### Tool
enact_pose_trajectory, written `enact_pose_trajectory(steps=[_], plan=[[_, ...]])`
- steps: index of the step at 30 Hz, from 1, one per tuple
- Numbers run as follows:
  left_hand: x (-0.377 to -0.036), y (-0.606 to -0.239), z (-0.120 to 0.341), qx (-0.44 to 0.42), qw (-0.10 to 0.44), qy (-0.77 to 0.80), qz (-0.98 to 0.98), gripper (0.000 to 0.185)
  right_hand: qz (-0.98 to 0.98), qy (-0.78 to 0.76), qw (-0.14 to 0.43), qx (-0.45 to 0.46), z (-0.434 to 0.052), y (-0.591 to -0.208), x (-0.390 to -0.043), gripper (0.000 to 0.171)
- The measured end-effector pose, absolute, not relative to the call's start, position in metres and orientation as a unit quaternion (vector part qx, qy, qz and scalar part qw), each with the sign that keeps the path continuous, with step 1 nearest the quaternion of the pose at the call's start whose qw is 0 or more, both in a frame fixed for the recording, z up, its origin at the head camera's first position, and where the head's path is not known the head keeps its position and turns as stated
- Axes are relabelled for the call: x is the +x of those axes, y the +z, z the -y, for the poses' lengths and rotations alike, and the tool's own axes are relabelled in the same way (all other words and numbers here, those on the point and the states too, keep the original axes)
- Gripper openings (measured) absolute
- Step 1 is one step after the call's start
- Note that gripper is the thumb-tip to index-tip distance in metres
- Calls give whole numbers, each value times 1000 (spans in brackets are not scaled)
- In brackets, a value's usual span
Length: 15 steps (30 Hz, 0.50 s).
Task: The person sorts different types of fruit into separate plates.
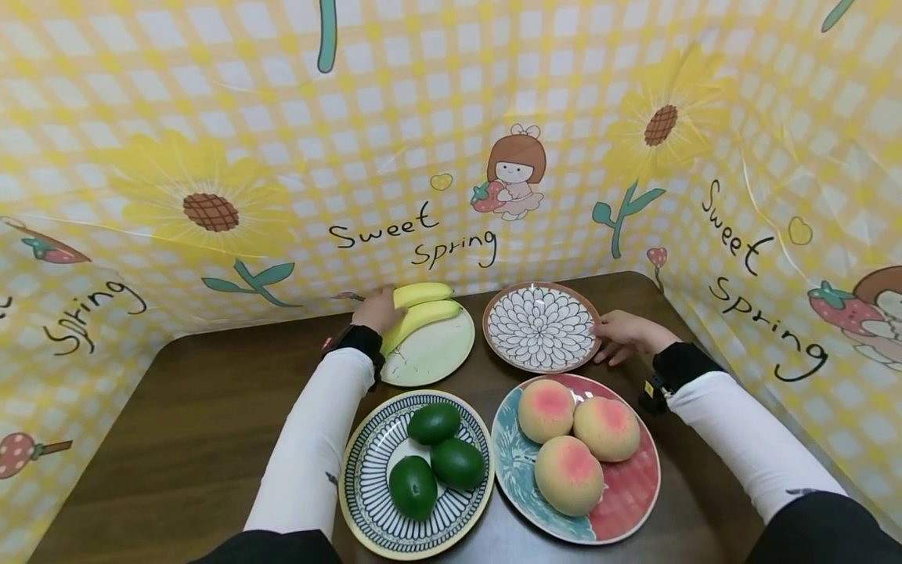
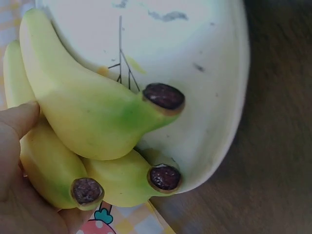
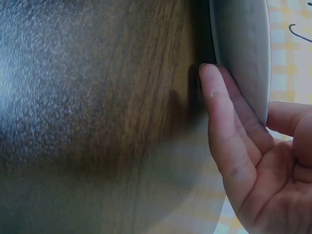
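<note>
At the back left, my left hand (image 1: pixel 379 311) grips a yellow banana (image 2: pixel 48 163) on the left side of a pale green plate (image 1: pixel 440 348). Its thumb lies along the fruit in the left wrist view, while the other fingers are partly hidden. Two more bananas (image 2: pixel 90 102) lie against the held one, dark stem ends toward the camera. My right hand (image 1: pixel 630 333) holds the right rim of a brown-edged plate (image 1: pixel 539 325) with a petal pattern. In the right wrist view, the thumb is on one side of that plate's edge (image 3: pixel 246 53) and the fingers are underneath.
In front, a blue-striped plate (image 1: pixel 362 478) bears three dark green fruits (image 1: pixel 435 424), and a red and blue plate (image 1: pixel 627 509) bears three peaches (image 1: pixel 569 475). All stand on a brown table (image 1: pixel 232 392). A yellow checked cloth (image 1: pixel 380 157) rises behind and beside it.
</note>
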<state>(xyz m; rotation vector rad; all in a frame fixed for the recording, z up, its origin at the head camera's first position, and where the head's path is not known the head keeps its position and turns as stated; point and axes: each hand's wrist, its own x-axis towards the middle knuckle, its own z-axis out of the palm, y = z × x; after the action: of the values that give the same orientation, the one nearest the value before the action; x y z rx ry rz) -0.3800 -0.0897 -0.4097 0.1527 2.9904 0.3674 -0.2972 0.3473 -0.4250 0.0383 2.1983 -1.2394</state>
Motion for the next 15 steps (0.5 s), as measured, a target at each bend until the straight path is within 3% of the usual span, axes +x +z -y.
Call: enact_pose_trajectory(steps=[9, 15], plan=[[-379, -413, 93, 55, 67, 107, -990, 64, -823, -473, 315, 12, -345, -423, -298, 46], [-373, -396, 86, 96, 63, 117, -986, 64, -821, -479, 311, 9, -347, -425, -298, 44]])
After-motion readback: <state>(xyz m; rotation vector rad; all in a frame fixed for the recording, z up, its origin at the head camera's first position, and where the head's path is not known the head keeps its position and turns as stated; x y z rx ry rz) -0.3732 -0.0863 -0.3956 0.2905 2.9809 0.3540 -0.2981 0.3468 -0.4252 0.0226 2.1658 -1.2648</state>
